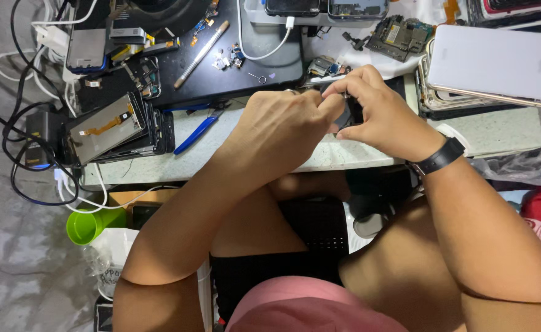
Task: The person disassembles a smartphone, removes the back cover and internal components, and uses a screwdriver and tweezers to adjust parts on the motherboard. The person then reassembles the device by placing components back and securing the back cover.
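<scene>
From the head camera, my left hand (pixel 282 126) and my right hand (pixel 378 110) meet over the pale worktop's (pixel 252 161) front edge, fingertips pinched together on a small flat black phone part (pixel 351 114), mostly hidden between them. I judge I am mid-way through prising or seating it; the next move calls for a steady grip and light force.

Around me: a blue plastic pry tool (pixel 195 135) just left, a stack of detached phone screens (pixel 119 129) further left, a slim metal-tipped pen-like tool (pixel 201 54) on the black mat (pixel 239 67), a green circuit board (pixel 399 35), a white tablet back (pixel 498 61). Tangled black cables (pixel 21 141) crowd the left edge.
</scene>
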